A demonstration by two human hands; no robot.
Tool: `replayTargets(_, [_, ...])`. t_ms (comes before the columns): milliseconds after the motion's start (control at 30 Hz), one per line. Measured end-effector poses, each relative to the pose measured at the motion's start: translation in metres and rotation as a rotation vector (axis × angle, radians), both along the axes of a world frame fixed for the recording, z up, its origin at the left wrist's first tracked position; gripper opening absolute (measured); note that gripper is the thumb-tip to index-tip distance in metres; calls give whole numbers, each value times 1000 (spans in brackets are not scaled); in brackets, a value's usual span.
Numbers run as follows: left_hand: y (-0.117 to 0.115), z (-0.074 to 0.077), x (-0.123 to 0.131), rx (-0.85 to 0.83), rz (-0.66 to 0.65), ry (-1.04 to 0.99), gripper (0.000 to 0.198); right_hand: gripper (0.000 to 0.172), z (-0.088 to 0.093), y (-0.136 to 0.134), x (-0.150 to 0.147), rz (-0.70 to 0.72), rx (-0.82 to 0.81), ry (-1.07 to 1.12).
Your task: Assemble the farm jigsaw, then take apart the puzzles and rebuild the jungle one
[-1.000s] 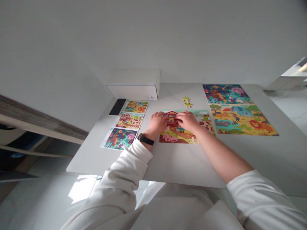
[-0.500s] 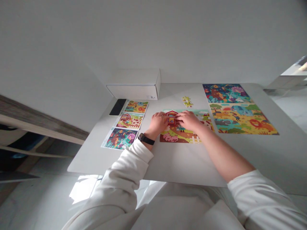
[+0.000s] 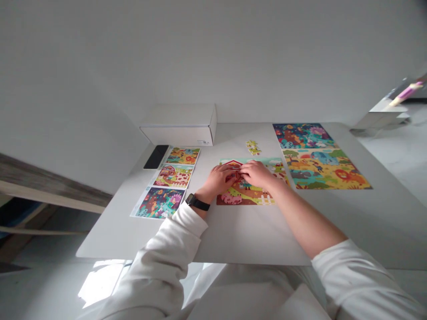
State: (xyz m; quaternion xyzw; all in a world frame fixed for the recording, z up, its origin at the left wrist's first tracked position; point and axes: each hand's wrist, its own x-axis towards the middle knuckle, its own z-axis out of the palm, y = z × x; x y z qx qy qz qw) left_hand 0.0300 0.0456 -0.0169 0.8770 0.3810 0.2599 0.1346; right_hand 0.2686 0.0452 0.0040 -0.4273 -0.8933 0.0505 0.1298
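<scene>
The left hand (image 3: 217,180) and right hand (image 3: 256,174) curl their fingers over the barn (image 3: 232,165) of the farm puzzle (image 3: 247,194) on the table (image 3: 247,235); whether they grip anything, I cannot tell. It looks like aligning joints, likely calling for even fingertip pressure next.

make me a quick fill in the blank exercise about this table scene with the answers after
1. The left hand and the right hand are both over the farm picture, whose barn roof is coloured ____.
2. The black watch is worn on the ____ wrist.
3. The picture sheet beside the phone shows ____ scenes.
4. The savanna picture lies to the ____ of the farm picture.

Missing words: red; left; three; right.
</scene>
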Motion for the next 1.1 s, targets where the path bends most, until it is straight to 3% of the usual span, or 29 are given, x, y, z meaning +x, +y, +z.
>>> replayTargets(200, [1,-3,2,-14,48,45,29,24,17,3,12,-29,-116,141])
replayTargets(400, [4,-11,5,8,116,10,21,27,38,35,60,-442,-202,169])
replayTargets(567, [11,-11,5,-5,181,-154,26,34,35,72,86,-624,-297,97])
replayTargets(767, [18,-7,1,-2,215,-343,28,41,29,106,77,-630,-325,19])
replayTargets(1000, [19,-7,1,-3,238,-378,26,58,29,122,53,-703,-330,-150])
replayTargets(1100, [17,-5,2,-7,227,-377,26,49,31,126,44,-714,-366,-207])
